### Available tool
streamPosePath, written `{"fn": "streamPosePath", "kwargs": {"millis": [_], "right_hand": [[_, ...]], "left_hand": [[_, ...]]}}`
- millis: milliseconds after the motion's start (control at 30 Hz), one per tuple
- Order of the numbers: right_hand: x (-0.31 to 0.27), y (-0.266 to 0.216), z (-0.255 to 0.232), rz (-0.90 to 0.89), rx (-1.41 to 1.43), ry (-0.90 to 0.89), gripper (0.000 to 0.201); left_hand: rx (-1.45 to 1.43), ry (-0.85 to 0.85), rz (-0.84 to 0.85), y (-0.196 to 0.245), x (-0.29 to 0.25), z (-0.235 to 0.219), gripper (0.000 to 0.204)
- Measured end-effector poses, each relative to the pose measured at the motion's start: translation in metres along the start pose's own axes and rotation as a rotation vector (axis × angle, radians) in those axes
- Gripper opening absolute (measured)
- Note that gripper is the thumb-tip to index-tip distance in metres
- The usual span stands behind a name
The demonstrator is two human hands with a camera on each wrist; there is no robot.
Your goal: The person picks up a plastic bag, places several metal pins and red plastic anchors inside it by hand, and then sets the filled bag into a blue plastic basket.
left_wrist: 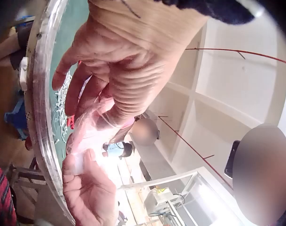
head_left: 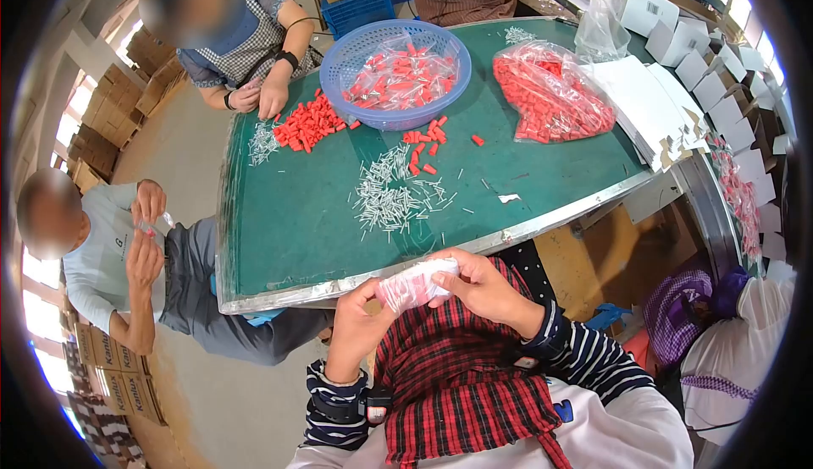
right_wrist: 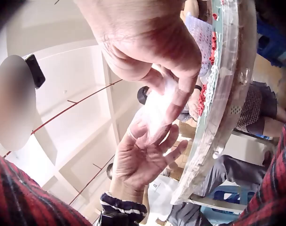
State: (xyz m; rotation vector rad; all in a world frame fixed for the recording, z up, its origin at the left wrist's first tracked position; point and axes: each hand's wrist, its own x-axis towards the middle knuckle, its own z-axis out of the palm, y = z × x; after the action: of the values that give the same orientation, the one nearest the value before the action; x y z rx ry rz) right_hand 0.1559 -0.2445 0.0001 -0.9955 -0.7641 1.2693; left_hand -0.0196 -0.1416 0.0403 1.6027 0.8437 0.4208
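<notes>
A clear plastic bundle (head_left: 413, 287), whitish with pink showing through, is held between both hands just in front of the table's near edge. My left hand (head_left: 362, 321) grips its left end, thumb and fingers around it. At the other end my right hand (head_left: 487, 291) pinches it, thumb on top. The wrist views show the plastic (left_wrist: 89, 136) shining brightly between the fingers; its contents cannot be made out. On the green table (head_left: 313, 249) beyond lie a pile of small silvery pins (head_left: 389, 194) and loose red sleeves (head_left: 432, 135).
A blue basket (head_left: 398, 122) of bagged red pieces, a red pile (head_left: 309, 124) and a large clear bag of red pieces (head_left: 550, 96) stand farther back. White sheets (head_left: 631, 101) lie at the right. People work at the far side and left. The metal table edge (head_left: 440, 259) runs close ahead.
</notes>
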Motion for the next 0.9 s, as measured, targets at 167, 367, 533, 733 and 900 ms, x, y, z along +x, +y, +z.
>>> {"fn": "streamPosePath", "kwargs": {"millis": [167, 367, 533, 733, 900], "right_hand": [[0.0, 0.0, -0.001, 0.011, 0.002, -0.004, 0.026], [-0.002, -0.016, 0.008, -0.037, -0.011, -0.055, 0.033], [0.001, -0.006, 0.006, 0.057, -0.08, -0.018, 0.027], [0.004, -0.007, 0.005, -0.004, -0.038, 0.138, 0.02], [0.008, -0.015, 0.008, 0.002, -0.005, 0.088, 0.023]], "left_hand": [[0.063, 0.017, 0.01, 0.0, -0.002, -0.005, 0.019], [0.124, 0.005, 0.046, 0.0, -0.002, 0.0, 0.018], [0.36, 0.008, 0.367, 0.013, 0.0, 0.004, 0.018], [0.291, 0.117, 0.318, 0.016, -0.001, 0.002, 0.017], [0.133, 0.1, 0.07, 0.012, 0.001, 0.005, 0.019]]}}
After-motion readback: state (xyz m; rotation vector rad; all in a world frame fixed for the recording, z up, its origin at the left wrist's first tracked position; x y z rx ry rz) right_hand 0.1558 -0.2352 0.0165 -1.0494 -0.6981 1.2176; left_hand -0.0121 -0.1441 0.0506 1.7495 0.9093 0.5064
